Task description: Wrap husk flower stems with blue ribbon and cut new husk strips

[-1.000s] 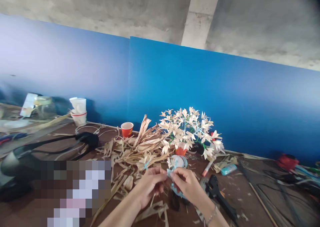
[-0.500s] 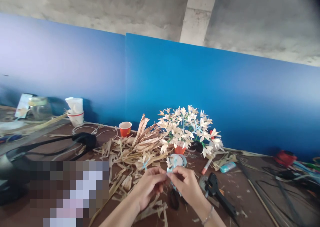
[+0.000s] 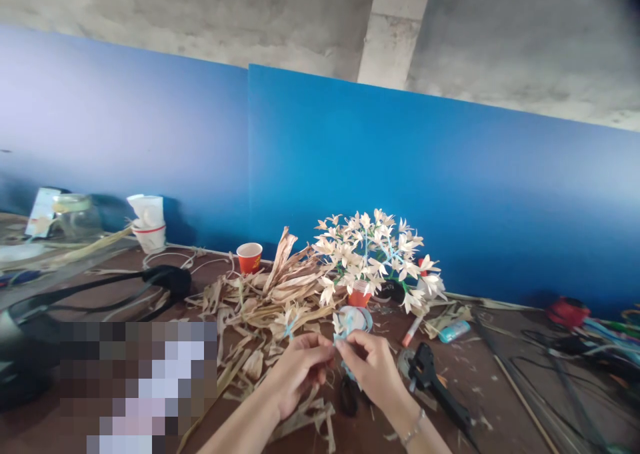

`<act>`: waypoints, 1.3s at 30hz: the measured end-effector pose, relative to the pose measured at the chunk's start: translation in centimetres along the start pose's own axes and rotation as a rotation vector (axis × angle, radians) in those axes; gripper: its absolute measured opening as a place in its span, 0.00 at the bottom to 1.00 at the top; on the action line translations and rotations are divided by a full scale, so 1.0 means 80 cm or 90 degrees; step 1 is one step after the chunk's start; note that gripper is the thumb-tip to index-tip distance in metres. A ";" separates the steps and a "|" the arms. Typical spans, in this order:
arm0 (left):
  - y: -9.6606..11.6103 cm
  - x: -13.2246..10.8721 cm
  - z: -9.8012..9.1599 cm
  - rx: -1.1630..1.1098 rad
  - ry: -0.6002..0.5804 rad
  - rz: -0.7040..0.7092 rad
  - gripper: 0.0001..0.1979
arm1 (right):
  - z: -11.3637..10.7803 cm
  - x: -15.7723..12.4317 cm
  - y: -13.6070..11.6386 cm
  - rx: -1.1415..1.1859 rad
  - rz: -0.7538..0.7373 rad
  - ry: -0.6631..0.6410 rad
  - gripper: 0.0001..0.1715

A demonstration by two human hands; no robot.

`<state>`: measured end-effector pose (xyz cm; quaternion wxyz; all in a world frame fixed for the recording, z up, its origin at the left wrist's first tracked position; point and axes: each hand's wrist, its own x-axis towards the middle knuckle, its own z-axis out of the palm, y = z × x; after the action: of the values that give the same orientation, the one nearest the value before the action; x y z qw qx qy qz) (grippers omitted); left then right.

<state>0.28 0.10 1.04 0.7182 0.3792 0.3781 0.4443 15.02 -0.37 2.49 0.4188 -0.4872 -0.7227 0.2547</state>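
Both hands meet at the middle of the table's near side. Between their fingertips is a small pale flower (image 3: 341,323) with light-blue tape at its base. My right hand (image 3: 374,364) pinches the flower's taped base between thumb and forefinger. Close against it, my left hand (image 3: 299,369) is closed in a pinch at the same spot; what lies inside its fingertips is too small to make out. Just behind the fingers sits a light-blue and white roll (image 3: 359,317). Black handles (image 3: 347,397), perhaps of scissors, lie partly hidden under my right hand.
A bunch of pale flowers (image 3: 373,247) stands in a red paper cup (image 3: 359,297). Dried husks (image 3: 295,277) spread to the left, near another red cup (image 3: 249,259). At right lie a black glue gun (image 3: 435,381), a marker (image 3: 412,332) and a turquoise packet (image 3: 454,332).
The hands stay together at the flower, with only slight finger movement. The light-blue tape at its base looks a little differently turned. The whole view has shifted slightly.
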 end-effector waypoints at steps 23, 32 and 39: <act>-0.006 0.003 -0.001 -0.006 -0.015 0.024 0.11 | 0.019 0.000 0.005 0.190 0.186 -0.016 0.25; 0.000 -0.004 0.001 -0.041 -0.024 0.018 0.09 | 0.021 -0.001 0.008 0.250 0.190 -0.018 0.25; -0.003 0.000 0.003 -0.050 -0.035 0.026 0.14 | 0.017 -0.001 0.006 0.285 0.180 -0.022 0.25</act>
<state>0.57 -0.01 0.96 0.7335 0.3702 0.3327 0.4628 14.14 -0.24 1.41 0.4636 -0.4743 -0.5802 0.4727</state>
